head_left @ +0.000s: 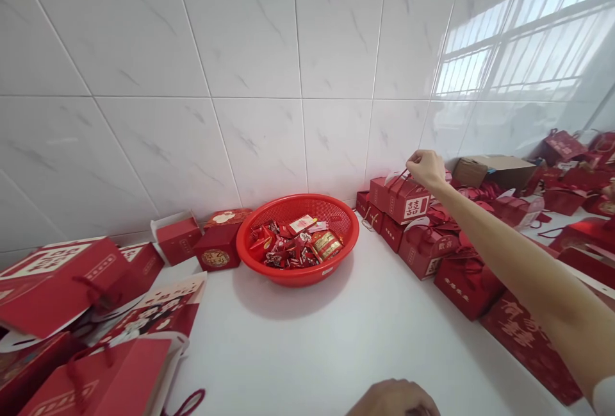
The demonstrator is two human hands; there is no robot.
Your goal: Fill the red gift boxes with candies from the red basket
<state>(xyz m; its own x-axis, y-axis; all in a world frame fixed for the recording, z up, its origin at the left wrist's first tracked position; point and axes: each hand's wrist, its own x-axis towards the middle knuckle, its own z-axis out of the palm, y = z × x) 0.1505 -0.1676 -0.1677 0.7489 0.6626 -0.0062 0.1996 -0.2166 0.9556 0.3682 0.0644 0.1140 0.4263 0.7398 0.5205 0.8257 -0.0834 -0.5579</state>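
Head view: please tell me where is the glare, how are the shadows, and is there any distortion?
Head view: window glare on the tiled wall, upper right; a soft shadow under the red basket on the white table; tile lines leaning outward towards the sides, which suggests wide-lens distortion; the farthest boxes at right look slightly soft.

Table (288, 352) bare before basket (298, 275); boxes (464, 284) block right.

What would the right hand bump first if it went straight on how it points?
Probably the marbled tile wall: the right hand, on the cord handle of a red gift box, points that way. I can't tell how far off.
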